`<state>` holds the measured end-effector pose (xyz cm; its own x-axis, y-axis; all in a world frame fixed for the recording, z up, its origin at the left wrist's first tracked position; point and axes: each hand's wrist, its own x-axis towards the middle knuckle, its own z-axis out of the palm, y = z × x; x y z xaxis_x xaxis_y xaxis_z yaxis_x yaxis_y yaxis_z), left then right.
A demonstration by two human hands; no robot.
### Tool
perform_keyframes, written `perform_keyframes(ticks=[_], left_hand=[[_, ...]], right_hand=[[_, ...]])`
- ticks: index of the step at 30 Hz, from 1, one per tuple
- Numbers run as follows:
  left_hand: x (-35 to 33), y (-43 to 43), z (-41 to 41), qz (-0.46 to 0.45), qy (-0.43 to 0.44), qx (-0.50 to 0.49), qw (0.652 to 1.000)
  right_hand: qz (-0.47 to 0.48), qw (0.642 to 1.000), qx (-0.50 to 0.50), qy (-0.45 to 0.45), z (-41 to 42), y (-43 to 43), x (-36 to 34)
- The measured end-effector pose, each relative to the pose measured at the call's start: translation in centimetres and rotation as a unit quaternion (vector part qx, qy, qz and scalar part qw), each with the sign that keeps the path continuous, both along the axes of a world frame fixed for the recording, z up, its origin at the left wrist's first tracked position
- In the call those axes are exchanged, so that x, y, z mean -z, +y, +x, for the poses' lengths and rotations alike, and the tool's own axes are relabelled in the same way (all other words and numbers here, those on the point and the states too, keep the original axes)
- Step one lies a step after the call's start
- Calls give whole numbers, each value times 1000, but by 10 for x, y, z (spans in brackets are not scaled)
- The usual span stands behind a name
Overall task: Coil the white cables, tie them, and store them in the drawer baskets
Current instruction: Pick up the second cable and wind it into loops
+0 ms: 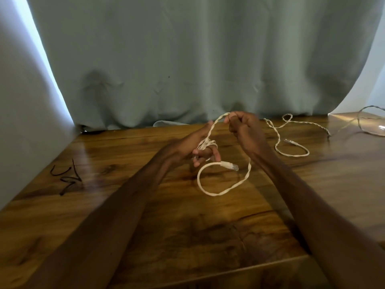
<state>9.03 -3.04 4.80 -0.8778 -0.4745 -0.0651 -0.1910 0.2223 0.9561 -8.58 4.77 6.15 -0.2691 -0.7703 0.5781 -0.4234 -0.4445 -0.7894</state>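
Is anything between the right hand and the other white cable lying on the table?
Nothing visible: only bare table lies between the right hand and the loose cable beside it. That hand is busy, though: it pinches the first cable, whose coils wrap the left hand's fingers.

Home room, wooden table (145, 215), grey-green curtain (166, 59) behind

A big grey-green curtain (187, 59) hung across the top of the frame behind a shiny brown wooden table (145, 226), with a pale wall (20, 105) at the left and bright daylight (49, 65) peeking past the curtain's edges.
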Motion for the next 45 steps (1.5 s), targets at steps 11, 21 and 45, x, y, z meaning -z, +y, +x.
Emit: perform_keyframes(ticks=[11,21,45], left_hand=[[-15,-2,1,149,240,-11,959],[-6,-31,21,70,286,-269,917],[-11,2,30,14,-25,3,1000]], right_hand=[[138,963,-68,221,29,-12,44],[159,927,-99,326,45,-8,38],[256,897,-242,-265,13,8,-8]])
